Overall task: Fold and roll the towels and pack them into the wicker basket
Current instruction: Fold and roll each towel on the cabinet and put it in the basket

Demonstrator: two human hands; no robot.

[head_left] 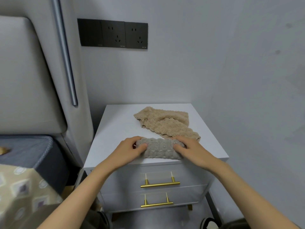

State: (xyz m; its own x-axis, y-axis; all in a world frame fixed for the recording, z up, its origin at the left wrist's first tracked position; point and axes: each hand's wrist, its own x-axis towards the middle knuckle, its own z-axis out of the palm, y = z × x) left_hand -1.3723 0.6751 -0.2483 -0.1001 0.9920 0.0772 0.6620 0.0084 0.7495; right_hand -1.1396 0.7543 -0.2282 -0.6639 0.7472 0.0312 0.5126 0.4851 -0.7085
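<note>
A grey fluffy towel [159,148] lies as a partly rolled bundle along the front edge of the white nightstand [115,129]. My left hand [130,148] grips its left end, fingers curled over the roll. My right hand [189,148] grips its right end with the fingers over the top. Behind it a beige fluffy towel [165,123] lies loosely crumpled on the nightstand top, just touching the grey roll at the right. No wicker basket is in view.
The nightstand has two drawers with gold handles [160,184]. A grey padded headboard [24,80] and a bed [24,154] stand to the left. Black wall sockets [113,34] sit above. The wall runs close behind and to the right.
</note>
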